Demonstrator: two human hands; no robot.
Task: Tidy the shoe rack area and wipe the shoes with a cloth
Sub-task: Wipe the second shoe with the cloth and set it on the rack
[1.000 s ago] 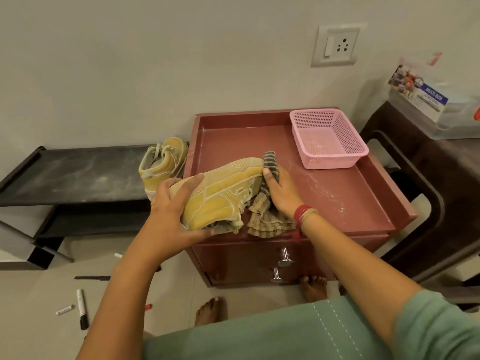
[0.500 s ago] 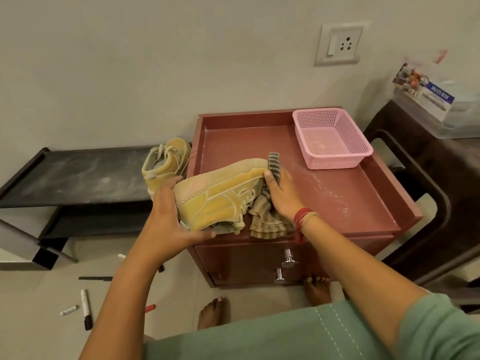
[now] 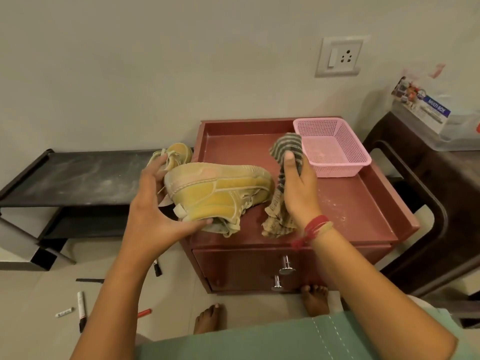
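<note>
A dusty yellow shoe [image 3: 220,193] lies tilted on its side over the front left of the red cabinet top [image 3: 350,203]. My left hand [image 3: 155,203] grips its heel end, thumb under the collar. My right hand [image 3: 298,188] holds a striped grey-beige cloth [image 3: 283,162] bunched in its fingers, just right of the shoe's toe and apart from it; the cloth's tail hangs down to the cabinet top. A second yellow shoe [image 3: 179,152] stands behind, on the right end of the black shoe rack [image 3: 78,178], partly hidden by my left hand.
A pink mesh basket [image 3: 335,152] sits at the cabinet's back right. A dark chair [image 3: 428,216] stands to the right. Markers [image 3: 81,310] lie on the floor at the left. My bare feet [image 3: 314,300] are by the cabinet's base. The rack top is dusty.
My right hand has lifted the cloth off the shoe's toe and moved it right and up. The left hand has turned the shoe slightly, still gripping its heel.
</note>
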